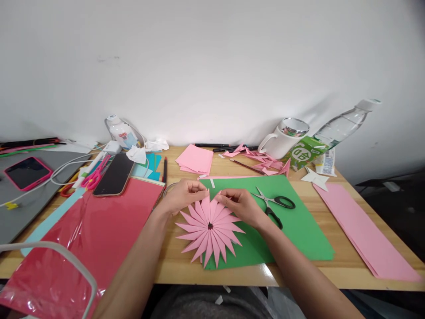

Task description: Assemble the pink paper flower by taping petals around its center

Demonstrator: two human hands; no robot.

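Observation:
A round pink folded-paper star [203, 235] with many pointed rays and a small hole at its centre is held over the near edge of the table. My left hand [186, 195] pinches the tip of one top ray between thumb and fingers. Just to its right, my right hand [241, 204] pinches a neighbouring ray's tip. Beneath the star's right side lies a green paper sheet [299, 235]. Black-handled scissors [269, 200] rest open on that sheet, beside my right hand.
Pink paper squares [195, 158] and loose folded pink pieces [262, 158] lie at the back. A white mug [282, 137], a green packet [303, 153] and a leaning water bottle [347, 122] stand back right. Left are a phone [114, 175] and red sheets [109, 226]; right, pink paper [363, 230].

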